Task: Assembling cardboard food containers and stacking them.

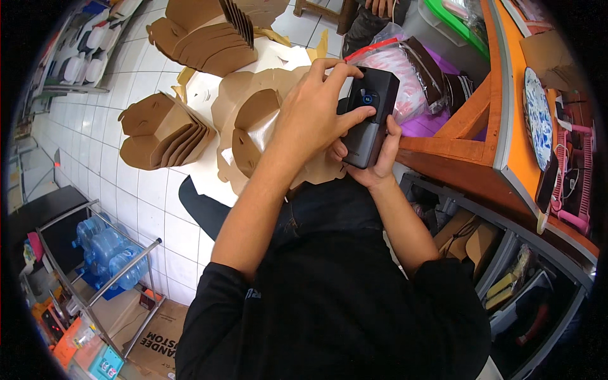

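Both hands hold a black power bank [362, 140], a thick block with a small round display lit blue on its face. My left hand [310, 111] hooks its fingers over the far end, with the thumb on the face just below the display. From underneath and the right side, my right hand [382, 166] grips the near end. Beneath my left wrist lies an open brown paper food box [247, 142] with flaps spread. Nested brown paper boxes stand in one stack [166, 136] to its left and a larger stack [206, 44] farther off.
At the right an orange wooden table [500, 152] juts close to my right arm, above grey shelving [538, 247]. Plastic-wrapped packs [405, 73] lie beyond the power bank. Blue water bottles [111, 250] sit in a metal rack at left. Another person's hand [380, 6] shows at the top.
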The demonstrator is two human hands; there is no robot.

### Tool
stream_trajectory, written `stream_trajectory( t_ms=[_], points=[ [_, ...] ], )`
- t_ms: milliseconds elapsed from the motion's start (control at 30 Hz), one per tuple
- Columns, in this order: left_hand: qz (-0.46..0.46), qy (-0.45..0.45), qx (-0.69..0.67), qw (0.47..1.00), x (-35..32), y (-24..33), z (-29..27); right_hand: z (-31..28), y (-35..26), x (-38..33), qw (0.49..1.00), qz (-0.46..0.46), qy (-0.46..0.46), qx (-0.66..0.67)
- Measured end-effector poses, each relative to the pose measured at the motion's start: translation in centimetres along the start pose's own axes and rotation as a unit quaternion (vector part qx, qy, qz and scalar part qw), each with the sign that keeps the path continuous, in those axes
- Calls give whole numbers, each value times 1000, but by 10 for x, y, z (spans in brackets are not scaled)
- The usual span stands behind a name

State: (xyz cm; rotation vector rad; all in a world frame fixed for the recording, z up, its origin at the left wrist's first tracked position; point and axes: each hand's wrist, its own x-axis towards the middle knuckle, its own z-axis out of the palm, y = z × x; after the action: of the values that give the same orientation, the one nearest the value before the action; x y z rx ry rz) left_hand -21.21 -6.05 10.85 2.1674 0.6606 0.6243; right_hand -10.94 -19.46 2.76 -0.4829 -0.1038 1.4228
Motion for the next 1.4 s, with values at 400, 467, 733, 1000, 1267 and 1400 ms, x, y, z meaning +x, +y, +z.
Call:
stream_trajectory(
  t_ms=[400,467,733,1000,1267,1400],
  points=[
    [62,25,-42,997,-3,-4,-20,25,-30,-14,965,-52,47,-251],
    [75,93,105,987,-3,-1,-25,35,-37,-6,935,-83,95,-331],
    [150,29,-8,988,-109,27,-31,114,-104,57,641,-547,254,-475],
    [-21,-51,7,998,-294,-64,-15,139,-259,142,653,-615,201,-394],
    [-310,120,218,918,-337,-125,-42,95,-299,198,870,-89,332,-354],
    [-320,137,241,906,-325,-140,-40,72,-295,198,824,-112,342,-437]
  ],
)
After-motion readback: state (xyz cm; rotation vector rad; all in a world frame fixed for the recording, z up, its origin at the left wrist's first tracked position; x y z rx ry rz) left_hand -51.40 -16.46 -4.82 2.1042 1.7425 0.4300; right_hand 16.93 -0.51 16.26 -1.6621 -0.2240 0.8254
